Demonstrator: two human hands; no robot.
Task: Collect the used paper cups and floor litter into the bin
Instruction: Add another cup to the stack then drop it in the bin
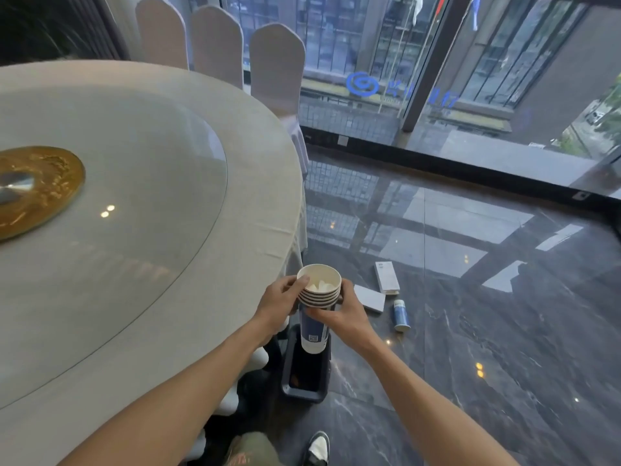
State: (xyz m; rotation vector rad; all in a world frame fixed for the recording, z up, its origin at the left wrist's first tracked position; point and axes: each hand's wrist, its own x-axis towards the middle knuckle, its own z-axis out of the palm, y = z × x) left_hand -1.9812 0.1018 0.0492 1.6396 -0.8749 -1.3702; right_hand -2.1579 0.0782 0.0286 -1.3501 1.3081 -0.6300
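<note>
Cups [317, 297], stacked, are gripped by both hands, left [280, 306] and right [342, 316], above the bin [304, 375]. Litter [386, 277] lies on glossy dark floor [470, 331] beside the round table [134, 230].

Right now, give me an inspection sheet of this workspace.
Surface: round clothed table with glass turntable, bare of cups; dark glossy floor.
Job's things: stack of paper cups held above the open bin.
Clutter: fallen cup and two flat white boxes on the floor.
Grippers: left hand and right hand both grip the stack.
Cables: nothing seen.
Surroundings: covered chairs, glass wall.
</note>
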